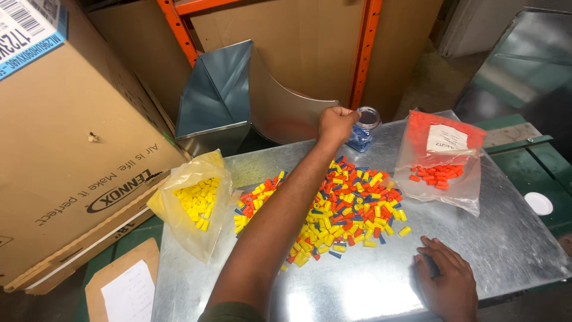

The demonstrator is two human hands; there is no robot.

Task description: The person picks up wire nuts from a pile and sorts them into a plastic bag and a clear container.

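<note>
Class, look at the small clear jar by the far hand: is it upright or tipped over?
Upright: the jar stands on its base, open mouth up, blue pieces inside.

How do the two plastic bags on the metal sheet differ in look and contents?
The yellow bag is tinted yellow and holds yellow wire caps; the clear bag holds orange ones and carries a white label. The yellow bag lies left of the mixed pile, the clear bag right of it. Both rest on the metal sheet, and no hand touches either.

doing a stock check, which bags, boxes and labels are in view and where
Cardboard box: far left, large, brown, white label at its top corner.
Yellow bag: left on the metal table, clear plastic, yellow caps.
Orange bag: right, clear, orange caps, white label.
Jar: by the left hand, clear, blue caps.
</note>
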